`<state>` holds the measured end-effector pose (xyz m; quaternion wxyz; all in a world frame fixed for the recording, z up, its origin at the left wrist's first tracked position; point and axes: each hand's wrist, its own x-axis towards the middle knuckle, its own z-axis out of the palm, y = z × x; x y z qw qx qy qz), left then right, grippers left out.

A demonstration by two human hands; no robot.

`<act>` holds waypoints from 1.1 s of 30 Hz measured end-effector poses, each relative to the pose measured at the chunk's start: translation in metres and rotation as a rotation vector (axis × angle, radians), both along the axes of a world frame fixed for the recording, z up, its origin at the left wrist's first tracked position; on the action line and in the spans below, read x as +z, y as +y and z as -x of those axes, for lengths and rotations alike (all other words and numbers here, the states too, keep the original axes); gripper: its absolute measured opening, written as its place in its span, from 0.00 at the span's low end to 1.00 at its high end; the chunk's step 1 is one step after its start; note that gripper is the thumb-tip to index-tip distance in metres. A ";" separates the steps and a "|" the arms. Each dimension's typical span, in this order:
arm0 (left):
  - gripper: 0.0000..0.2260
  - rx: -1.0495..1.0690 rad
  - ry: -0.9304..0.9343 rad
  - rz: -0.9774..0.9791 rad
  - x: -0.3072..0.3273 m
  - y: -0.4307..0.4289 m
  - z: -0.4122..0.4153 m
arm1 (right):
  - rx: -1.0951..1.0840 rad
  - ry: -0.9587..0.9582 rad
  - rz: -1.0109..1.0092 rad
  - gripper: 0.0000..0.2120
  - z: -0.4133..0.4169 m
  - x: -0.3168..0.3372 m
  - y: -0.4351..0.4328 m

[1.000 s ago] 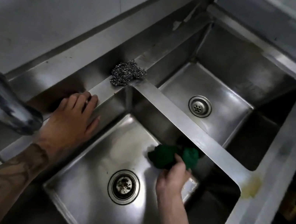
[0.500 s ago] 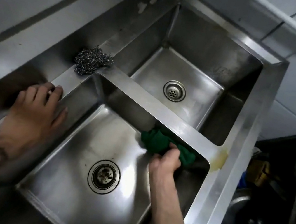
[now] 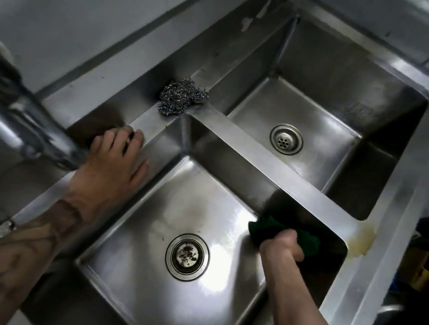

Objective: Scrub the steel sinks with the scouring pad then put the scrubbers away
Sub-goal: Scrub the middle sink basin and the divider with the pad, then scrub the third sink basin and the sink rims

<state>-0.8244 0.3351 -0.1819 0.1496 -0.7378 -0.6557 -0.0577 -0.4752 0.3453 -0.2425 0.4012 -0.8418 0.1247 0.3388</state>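
Two steel sinks sit side by side: the near sink below me and the far sink beyond a steel divider. My right hand grips a green scouring pad and holds it against the near sink's right wall, close under the divider. My left hand rests flat on the left rim, fingers spread. A steel wool scrubber lies on the back ledge where the divider meets it.
A blurred tap spout crosses the left side just above my left hand. Each basin has a round drain: the near drain and the far drain. A yellowish stain marks the right rim. Dark clutter lies beyond the right edge.
My right hand has slid the green pad further right along the near sink's wall. My left hand stays on the rim. The view swung, bringing the tap back in.
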 end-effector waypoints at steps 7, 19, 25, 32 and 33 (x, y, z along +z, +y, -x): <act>0.25 0.002 0.009 0.006 0.001 -0.003 -0.001 | 0.081 -0.087 0.044 0.25 0.013 -0.001 -0.022; 0.25 0.092 0.044 0.107 0.007 -0.008 -0.007 | 0.515 0.219 0.131 0.13 0.050 -0.021 -0.128; 0.25 0.120 -0.044 0.178 0.022 -0.021 -0.022 | 0.709 0.401 -0.205 0.17 0.045 0.069 -0.122; 0.23 0.203 -0.282 0.210 0.038 -0.052 -0.101 | 1.106 0.364 -0.452 0.24 -0.010 0.167 -0.068; 0.23 0.212 -0.325 0.200 0.040 -0.052 -0.118 | 1.162 0.348 -0.460 0.24 -0.020 0.178 -0.057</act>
